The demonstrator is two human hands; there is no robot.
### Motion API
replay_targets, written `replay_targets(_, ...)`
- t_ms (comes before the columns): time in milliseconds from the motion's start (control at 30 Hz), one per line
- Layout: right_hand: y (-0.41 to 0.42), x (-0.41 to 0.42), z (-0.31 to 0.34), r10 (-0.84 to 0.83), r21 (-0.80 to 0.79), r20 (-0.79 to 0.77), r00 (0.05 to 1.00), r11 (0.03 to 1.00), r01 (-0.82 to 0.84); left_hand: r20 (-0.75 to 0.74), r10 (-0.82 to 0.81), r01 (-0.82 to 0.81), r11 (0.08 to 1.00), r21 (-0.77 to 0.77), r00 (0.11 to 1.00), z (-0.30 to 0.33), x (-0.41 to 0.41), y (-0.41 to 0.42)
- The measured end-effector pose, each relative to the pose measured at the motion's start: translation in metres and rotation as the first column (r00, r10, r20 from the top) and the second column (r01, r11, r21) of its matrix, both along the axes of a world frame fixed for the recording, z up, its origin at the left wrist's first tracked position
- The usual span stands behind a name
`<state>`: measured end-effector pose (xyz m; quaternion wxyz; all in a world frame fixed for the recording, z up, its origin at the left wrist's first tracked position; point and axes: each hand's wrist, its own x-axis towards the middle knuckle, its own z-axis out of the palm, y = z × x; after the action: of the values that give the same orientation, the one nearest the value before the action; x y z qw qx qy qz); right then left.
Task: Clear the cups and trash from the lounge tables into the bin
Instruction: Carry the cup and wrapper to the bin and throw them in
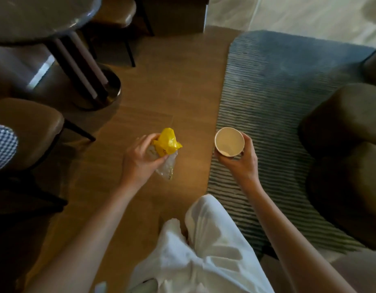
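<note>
Head view. The person stands on a wooden floor [161,85] beside a striped rug [267,102], both arms held out in front. The left hand [140,159] is clamped around crumpled trash [167,144], a yellow wrapper bunched with clear plastic that trails below the fingers. The right hand [240,163] has its fingers curled round a paper cup [229,142], held upright with its mouth to the camera; the inside looks almost dry, with a pale trace at the bottom. A round surface [34,15] on a pedestal base lies at upper left with chairs [28,127] around it, and dark armchairs [341,134] at right. No bin is in view. Judged risks: the loose plastic tail could slip from the bunch and drop to the floor, since only part of it is pinched; tipping the cup in transit could spill any residue onto the rug.
</note>
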<state>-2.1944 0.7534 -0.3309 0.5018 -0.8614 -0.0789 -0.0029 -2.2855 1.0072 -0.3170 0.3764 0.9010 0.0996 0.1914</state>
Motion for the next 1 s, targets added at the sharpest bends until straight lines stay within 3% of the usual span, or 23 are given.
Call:
replay_targets(367,0.017,0.268,-0.002,-0.194,0.053,-0.019,0.981,0.979,0.195,0.009,-0.230,0.230,0.973,0.030,0.973,0.006,0.337,0.026)
replay_targets(567,0.031,0.419,0.013,-0.207,0.051,-0.034,0.978,0.977,0.209,0.047,-0.311,0.310,0.950,0.028,0.949,0.025,0.501,0.033)
replay_targets(867,0.094,0.658,0.002,-0.219,0.048,-0.023,0.975,0.974,0.220,0.052,-0.362,0.359,0.931,0.069,0.931,0.002,0.748,0.082)
replay_targets(1000,0.111,0.751,0.013,-0.297,0.070,-0.036,0.954,0.952,0.298,0.040,-0.446,0.444,0.894,0.062,0.894,0.001,0.855,0.094)
